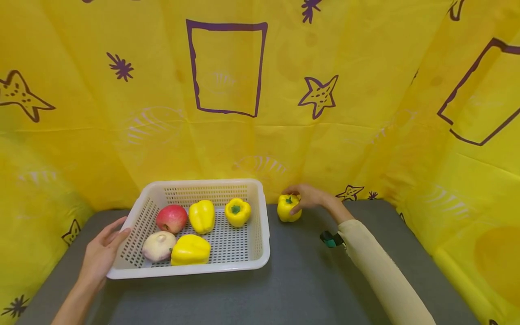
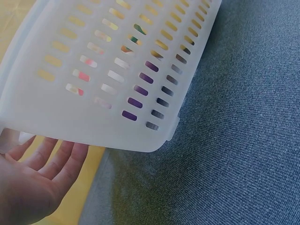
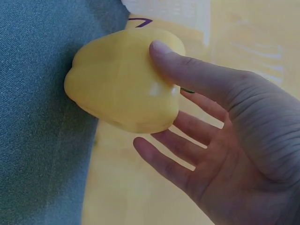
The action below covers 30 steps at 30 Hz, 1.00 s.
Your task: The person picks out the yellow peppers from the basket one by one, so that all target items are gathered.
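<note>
One pepper just outside basket rim

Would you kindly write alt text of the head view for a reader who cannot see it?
A person's right hand grips a yellow pepper on a gray table beside a white basket that the left hand touches. Inside are three yellow peppers, a red fruit and a pale round vegetable.

left arm: bare, reaching forward | left hand: gripping, thumb raised, fingers side by side, lightly bent | right arm: sleeved nearly to the wrist, slanting inward | right hand: pinching, thumb opposite spread fingers
</note>
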### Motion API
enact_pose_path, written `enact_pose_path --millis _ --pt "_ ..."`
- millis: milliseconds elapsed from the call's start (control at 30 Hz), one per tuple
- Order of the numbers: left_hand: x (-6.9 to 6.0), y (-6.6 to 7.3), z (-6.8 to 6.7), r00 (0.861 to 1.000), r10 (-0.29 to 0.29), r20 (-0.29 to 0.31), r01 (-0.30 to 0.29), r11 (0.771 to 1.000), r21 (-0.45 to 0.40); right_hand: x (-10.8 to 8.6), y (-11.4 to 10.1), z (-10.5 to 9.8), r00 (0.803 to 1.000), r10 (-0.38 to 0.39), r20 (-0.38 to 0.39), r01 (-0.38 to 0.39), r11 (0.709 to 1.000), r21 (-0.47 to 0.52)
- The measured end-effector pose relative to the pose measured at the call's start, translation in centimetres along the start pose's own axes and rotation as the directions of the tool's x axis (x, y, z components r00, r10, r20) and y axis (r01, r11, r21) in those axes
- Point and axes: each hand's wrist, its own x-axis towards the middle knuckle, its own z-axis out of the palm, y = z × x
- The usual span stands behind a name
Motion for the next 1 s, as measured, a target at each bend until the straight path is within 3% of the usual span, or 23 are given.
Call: enact_pose_path --millis 267,467,733,1000 --pt "0.0 0.0 0.1 1.000 0.027 -0.001 -0.027 1.000 0.005 -0.3 0.0 -0.2 1.000 0.012 0.007 -0.013 0.999 0.053" --pt "0.0 0.0 0.0 1.000 0.004 -0.012 -0.003 0.999 0.035 -0.7 -0.2 -0.7 1.000 0.031 -0.002 -0.031 0.997 0.068" --pt "0.0 0.0 0.0 1.000 0.000 -0.005 0.000 1.000 0.013 -1.3 -1.4 -1.8 0.996 0.063 -0.064 -0.063 0.998 0.006" --pt "0.0 -0.1 0.1 1.000 -0.007 -0.008 0.007 1.000 0.002 -1.4 -3.3 -2.5 0.989 0.011 -0.150 -0.014 1.000 -0.022"
